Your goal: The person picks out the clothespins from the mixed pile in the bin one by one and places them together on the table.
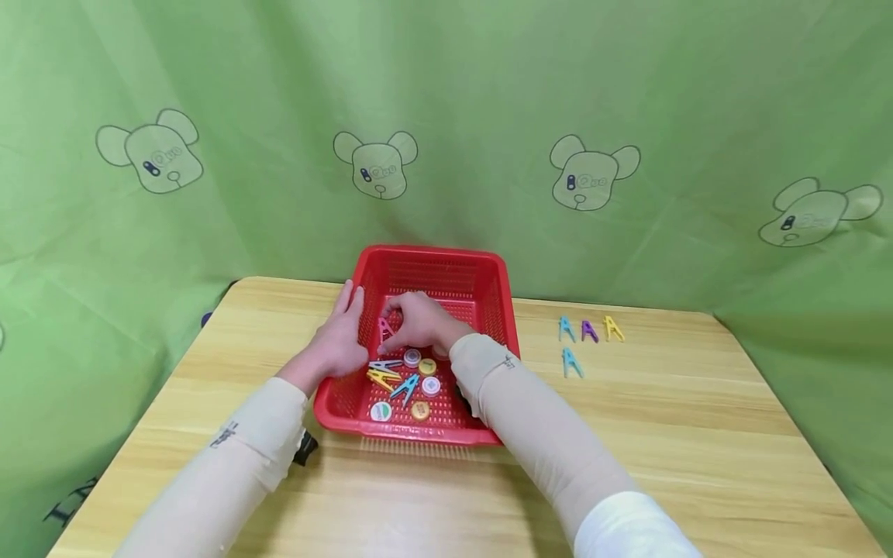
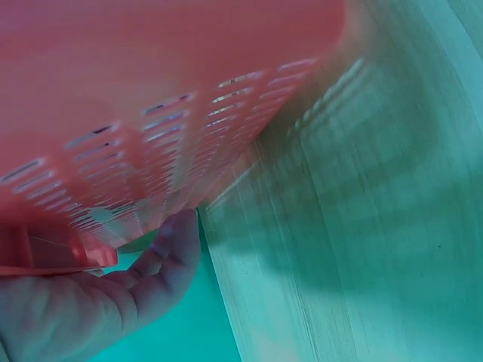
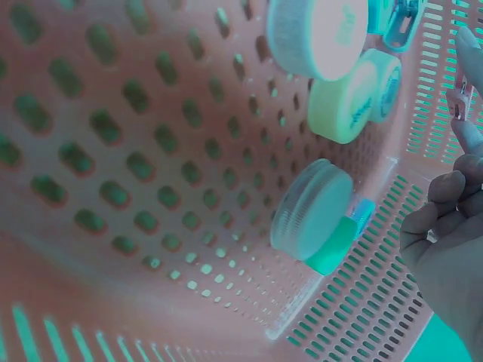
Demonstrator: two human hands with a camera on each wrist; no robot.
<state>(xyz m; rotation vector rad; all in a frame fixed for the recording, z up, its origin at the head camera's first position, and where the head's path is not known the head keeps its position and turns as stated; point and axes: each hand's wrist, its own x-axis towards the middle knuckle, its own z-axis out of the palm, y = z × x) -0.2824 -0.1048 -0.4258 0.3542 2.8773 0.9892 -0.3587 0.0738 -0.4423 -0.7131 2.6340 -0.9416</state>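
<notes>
A red plastic basket (image 1: 425,432) stands on the wooden table. My left hand (image 1: 338,341) holds its left rim, the thumb on the inner side and the fingers (image 2: 177,245) along the outer wall. Inside the basket, my right hand (image 1: 421,319) pinches a pink clothespin (image 1: 385,328) near the left wall; the right wrist view shows it partly, at the frame's edge. Nearer me on the basket floor lie a grey clothespin (image 1: 385,364), a yellow clothespin (image 1: 383,379) and a blue clothespin (image 1: 406,389). Among them are several round bottle caps, including a white cap (image 1: 431,386) and an orange cap (image 1: 420,411).
Right of the basket, two blue clothespins, a purple clothespin (image 1: 589,331) and a yellow clothespin (image 1: 614,328) lie on the table (image 1: 670,411). Behind the table hangs a green curtain (image 1: 474,93) with bear heads printed on it. A black object (image 1: 305,448) shows beside the left forearm.
</notes>
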